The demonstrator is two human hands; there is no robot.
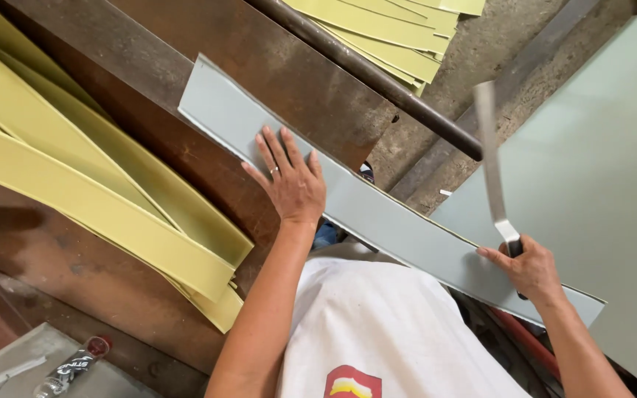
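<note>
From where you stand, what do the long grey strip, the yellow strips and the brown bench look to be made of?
The grey strip, under the left hand, looks like thin stiff sheet, perhaps laminate or coated board: matt face, pale yellowish edge. The yellow strips bend in long curves, so probably a similar flexible sheet. The bench seems to be rusty steel: brown, mottled, dull. The right hand holds a shiny metal blade.

Yellow strips [97, 199] lie fanned across a rusty brown metal table [208, 44], a dark steel pipe [363, 70] crossing above; more yellow sheets [392, 29] are stacked beyond.
</note>
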